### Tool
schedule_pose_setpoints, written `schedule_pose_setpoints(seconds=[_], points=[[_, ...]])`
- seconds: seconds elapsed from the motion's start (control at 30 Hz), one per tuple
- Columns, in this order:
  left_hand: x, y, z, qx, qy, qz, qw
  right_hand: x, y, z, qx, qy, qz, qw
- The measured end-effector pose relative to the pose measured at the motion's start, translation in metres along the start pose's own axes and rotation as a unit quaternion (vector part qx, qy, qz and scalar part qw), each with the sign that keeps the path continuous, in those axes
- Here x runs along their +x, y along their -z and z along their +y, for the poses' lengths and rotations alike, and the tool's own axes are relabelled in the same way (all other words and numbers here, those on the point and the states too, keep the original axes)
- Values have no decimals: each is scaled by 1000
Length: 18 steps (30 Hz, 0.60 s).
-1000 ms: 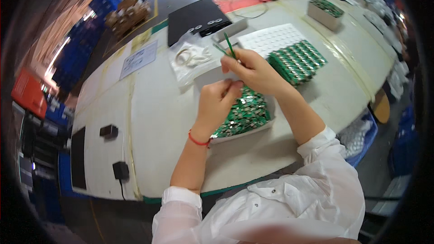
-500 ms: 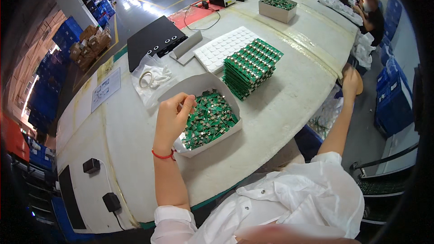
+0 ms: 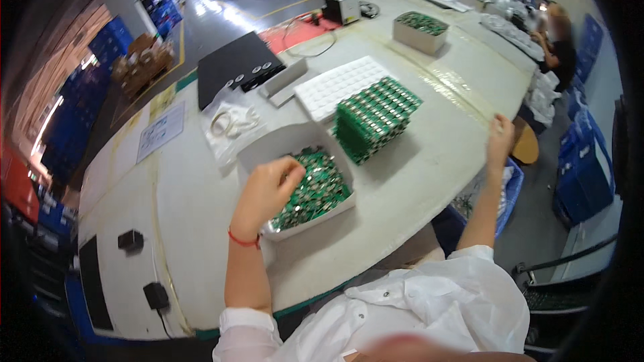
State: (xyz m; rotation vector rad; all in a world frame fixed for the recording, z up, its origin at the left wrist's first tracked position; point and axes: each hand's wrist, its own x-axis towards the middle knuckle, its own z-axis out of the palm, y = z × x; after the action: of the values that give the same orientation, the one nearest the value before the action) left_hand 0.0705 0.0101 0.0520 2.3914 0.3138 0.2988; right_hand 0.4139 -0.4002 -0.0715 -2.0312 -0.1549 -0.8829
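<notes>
My left hand (image 3: 268, 191), with a red cord at the wrist, hovers over a white box (image 3: 268, 139) of small green circuit boards (image 3: 315, 191). Its fingers are pinched together; whatever they hold, if anything, is hidden. Beyond the right edge of the box stands a stack of green circuit board panels (image 3: 377, 119), lined with rows of small metal parts. Out at the table's right edge is my right hand (image 3: 499, 139), fingers curled closed and a little blurred. I cannot make out anything in it.
Behind the stack lies a white tray with round bumps (image 3: 342, 84), beside a grey metal angle piece (image 3: 283, 82) and a black case (image 3: 235, 67). Another box of boards (image 3: 420, 32) stands farther back. A blue bin (image 3: 511, 191) sits below the right edge. A co-worker (image 3: 558, 47) sits far right.
My right hand has come inward from beyond the table's right edge, uncovering more of the blue bin. My left hand has shifted slightly right over the boards. The whole view has tilted a little.
</notes>
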Motion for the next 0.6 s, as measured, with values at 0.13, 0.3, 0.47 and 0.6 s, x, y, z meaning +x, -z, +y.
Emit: schedule_pose_setpoints(seconds=[0.13,0.3,0.47,0.6], points=[[-14,-39,20,50,-178,-48,982,-19,-48,-100,104,91,-99,985],[-17,-67,14,163,-180,-81,967,-26,-92,-120,26,117,-206,971],[-12,-73,14,221,-156,-85,959,-21,-93,-153,6,20,-361,932],[-4,-91,16,245,-168,43,954,-20,-96,-147,42,78,-303,949]])
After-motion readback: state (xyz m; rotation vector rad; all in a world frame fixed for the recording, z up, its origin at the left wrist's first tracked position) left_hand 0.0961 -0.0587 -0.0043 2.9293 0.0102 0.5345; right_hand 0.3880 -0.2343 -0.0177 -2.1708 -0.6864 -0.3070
